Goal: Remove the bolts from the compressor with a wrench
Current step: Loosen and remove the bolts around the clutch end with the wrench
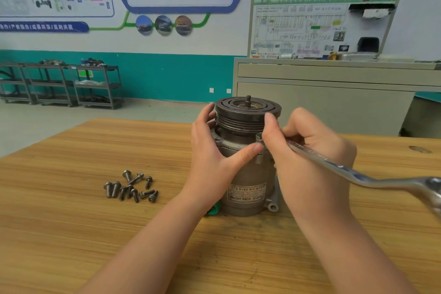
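A grey metal compressor (245, 194) stands upright on the wooden table (119, 234), its grooved pulley on top. My left hand (212, 157) wraps around its left side, thumb lying across the housing flange. My right hand (307, 150) holds a long silver wrench (353, 174) near its front end. The wrench's open jaw (259, 139) sits at a bolt on the flange, just under the pulley; the bolt itself is mostly hidden. The wrench's ring end reaches toward the right edge of the view. Several removed bolts (132, 187) lie loose on the table to the left.
A green connector (213, 210) sticks out at the compressor's base. Behind the table stand a beige cabinet (334, 93) with a wiring display board and, far left, dark metal shelving carts (71, 86).
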{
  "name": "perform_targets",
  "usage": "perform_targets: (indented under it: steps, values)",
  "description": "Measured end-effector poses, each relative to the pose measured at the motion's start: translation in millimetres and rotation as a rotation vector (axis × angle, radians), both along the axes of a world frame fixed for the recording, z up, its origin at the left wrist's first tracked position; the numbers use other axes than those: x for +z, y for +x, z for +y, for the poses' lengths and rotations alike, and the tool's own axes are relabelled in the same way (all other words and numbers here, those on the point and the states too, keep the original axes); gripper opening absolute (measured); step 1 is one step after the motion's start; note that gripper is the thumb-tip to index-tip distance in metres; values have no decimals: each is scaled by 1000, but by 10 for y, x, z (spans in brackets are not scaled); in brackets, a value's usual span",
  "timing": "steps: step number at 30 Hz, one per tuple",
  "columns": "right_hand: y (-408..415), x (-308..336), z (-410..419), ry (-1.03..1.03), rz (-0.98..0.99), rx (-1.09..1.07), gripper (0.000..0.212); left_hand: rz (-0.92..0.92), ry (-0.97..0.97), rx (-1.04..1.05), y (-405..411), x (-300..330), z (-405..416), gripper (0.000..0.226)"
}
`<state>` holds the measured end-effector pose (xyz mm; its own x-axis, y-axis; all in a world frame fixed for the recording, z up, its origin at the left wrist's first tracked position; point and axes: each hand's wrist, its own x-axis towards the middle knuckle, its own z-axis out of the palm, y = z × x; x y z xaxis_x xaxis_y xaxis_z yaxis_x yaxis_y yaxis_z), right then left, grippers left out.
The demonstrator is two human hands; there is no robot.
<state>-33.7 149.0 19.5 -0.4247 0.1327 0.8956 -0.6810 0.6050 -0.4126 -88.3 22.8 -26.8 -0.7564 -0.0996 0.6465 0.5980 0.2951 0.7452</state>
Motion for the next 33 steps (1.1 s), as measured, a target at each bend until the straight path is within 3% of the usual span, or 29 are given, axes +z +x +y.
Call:
perform_targets:
  steps: [5,9,11,18,21,23,28,30,33]
  values:
    - [-90,-15,14,-86,116,24,40,-4,-8,-9,3,15,-9,104]
    - [-126,-31,92,-190,-56,112,42,6,-12,6,6,28,-11,100]
    - [-136,-47,92,-209,-49,106,42,3,-13,4,1,27,-18,102]
    - [-93,-57,-121,92,173,-113,50,0,-30,-13,-58,-1,-20,105]
    - [-142,-42,10,-58,-18,-16,34,16,-16,7,-31,1,-8,102]
    - [-194,4,163,-236,-219,224,31,34,8,64,10,4,20,97]
    - [-390,103,460,-694,-793,837,22,232,-64,219,82,14,57,45]
    - [-460,77,477,-785,-867,927,20,297,-142,249,83,13,59,28]
    - [-504,33,456,-842,-831,949,20,330,-185,234,105,27,73,21]
